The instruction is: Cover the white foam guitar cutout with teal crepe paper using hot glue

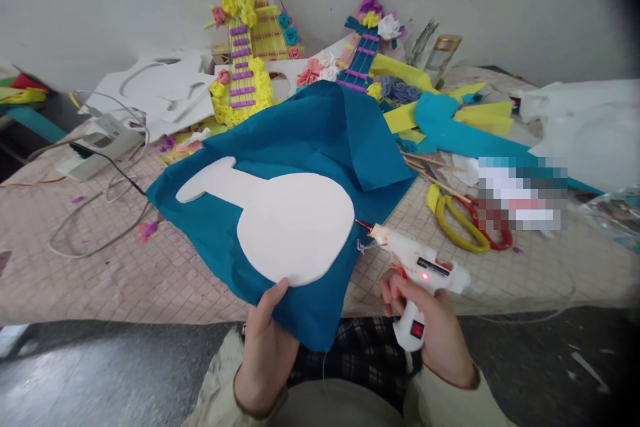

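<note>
Evidently, the covered table (30, 273) bore a blue-green sheet (295, 137), with a white guitar-shaped cutout (295, 227) flat upon it near the middle. Right of this, a glue gun (423, 263) sat in the curled right hand (443, 323). The left hand (265, 347) was partly closed, pinching cutout and sheet at the near edge. Scissors (441, 213) lay farther right. The nozzle's closeness suggested a gluing step; the next move called for steady support and fingers clear of the tip.
</note>
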The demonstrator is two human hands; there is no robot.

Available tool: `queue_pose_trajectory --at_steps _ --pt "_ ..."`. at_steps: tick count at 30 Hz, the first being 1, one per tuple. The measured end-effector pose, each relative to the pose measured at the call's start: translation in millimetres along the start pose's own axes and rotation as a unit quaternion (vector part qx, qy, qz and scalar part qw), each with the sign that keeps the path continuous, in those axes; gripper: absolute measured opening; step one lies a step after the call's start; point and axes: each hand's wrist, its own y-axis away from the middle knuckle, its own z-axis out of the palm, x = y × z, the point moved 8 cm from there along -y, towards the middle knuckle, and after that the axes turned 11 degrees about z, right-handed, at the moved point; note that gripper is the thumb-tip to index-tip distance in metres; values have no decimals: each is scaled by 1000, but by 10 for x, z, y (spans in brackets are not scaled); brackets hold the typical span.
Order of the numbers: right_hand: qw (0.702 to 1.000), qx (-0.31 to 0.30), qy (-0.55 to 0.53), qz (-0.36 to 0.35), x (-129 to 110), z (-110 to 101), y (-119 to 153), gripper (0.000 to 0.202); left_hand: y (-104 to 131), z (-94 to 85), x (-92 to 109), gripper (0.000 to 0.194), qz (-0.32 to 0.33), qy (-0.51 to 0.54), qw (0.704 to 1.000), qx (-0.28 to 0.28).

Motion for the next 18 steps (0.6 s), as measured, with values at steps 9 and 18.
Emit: queue_pose_trajectory --at_steps 9,18 --pt "1000 -1 -1 19 13 22 -2 33 -1 -9 4 61 2 3 1000 4" --pt "999 -42 3 7 63 37 17 35 18 40 -19 62 -17 29 999 -19"
